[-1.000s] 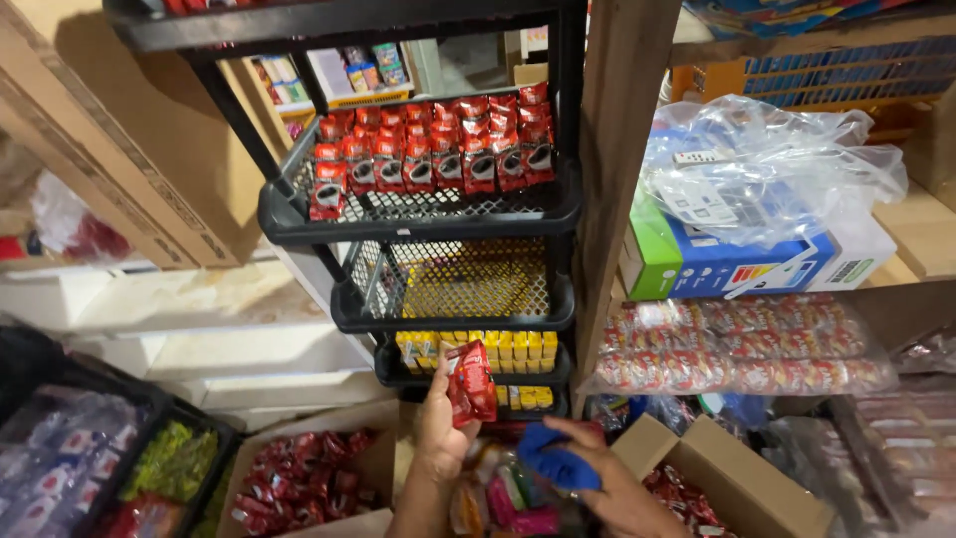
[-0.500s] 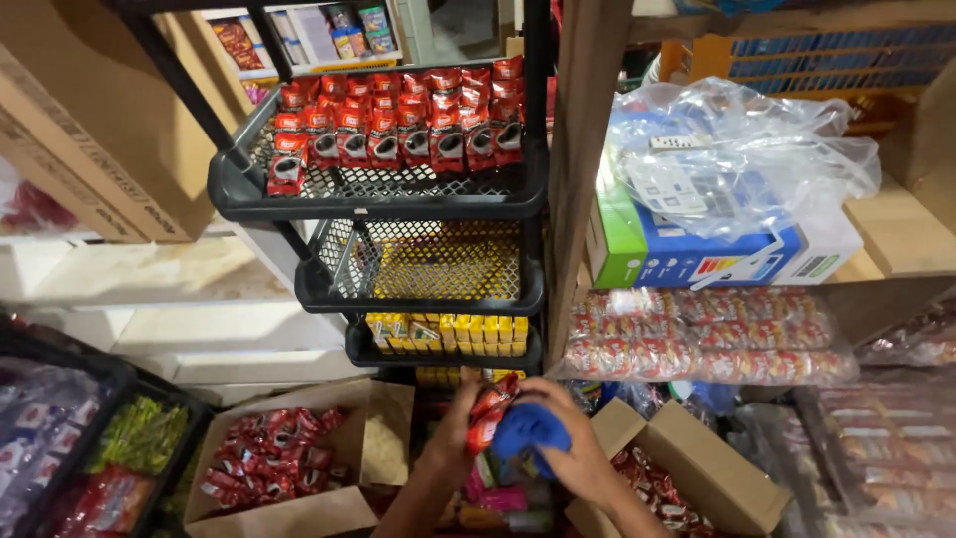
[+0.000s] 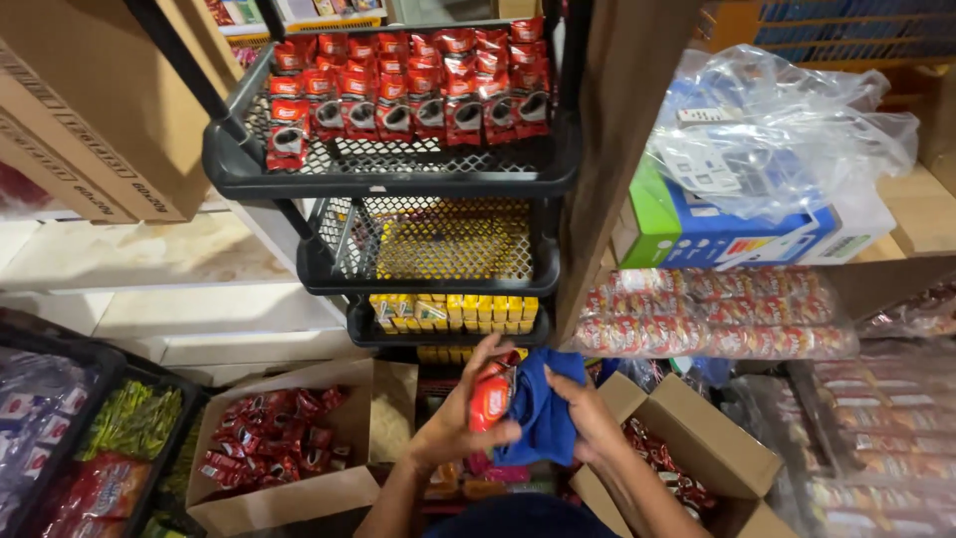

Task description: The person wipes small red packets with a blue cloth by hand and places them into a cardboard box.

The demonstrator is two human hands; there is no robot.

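L hand [image 3: 453, 430] grips red packet [image 3: 489, 399], long axis upright; R hand [image 3: 588, 416] presses blue cloth [image 3: 543, 413] against its right side, touching, below rack [image 3: 398, 174].

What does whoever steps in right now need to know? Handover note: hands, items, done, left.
Left hand: shut on a red sachet, held low in front of the black tiered rack.
Right hand: shut on a blue cloth, pressed against the sachet.
Items: top rack tier holds rows of red sachets; middle tier shows no goods; lower tier holds yellow packs. An open cardboard box of more red sachets sits lower left.
Done: top tier is stocked.
Left: the sachet in hand is not yet on any tier; the box remains full of sachets.
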